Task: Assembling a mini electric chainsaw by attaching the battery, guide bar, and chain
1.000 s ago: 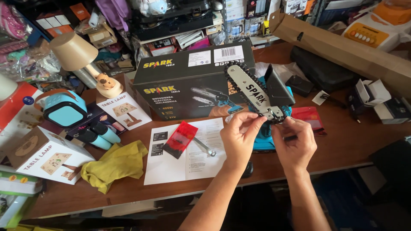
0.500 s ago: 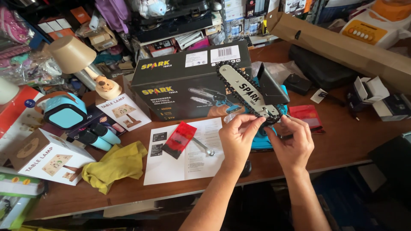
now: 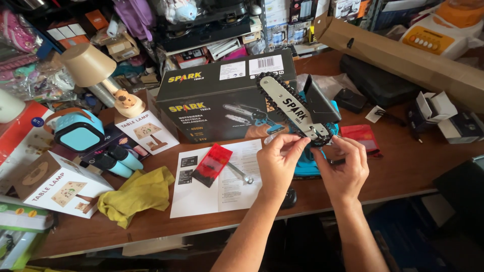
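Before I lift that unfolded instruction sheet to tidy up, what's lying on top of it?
On the instruction sheet lie a small red packet and a metal wrench, partly tucked under the packet. The left hand overlaps its right edge. Whatever lies beneath the sheet is covered.

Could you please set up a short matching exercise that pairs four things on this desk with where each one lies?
Things:
1. yellow cloth
2. red packet
3. guide bar
4. small lamp

Places:
A. on the white instruction sheet
B. at the far left, behind the lamp cartons
C. over the dark carton, above both hands
D. left of the sheet, on bare wood

Pairs: 1-D, 2-A, 3-C, 4-B
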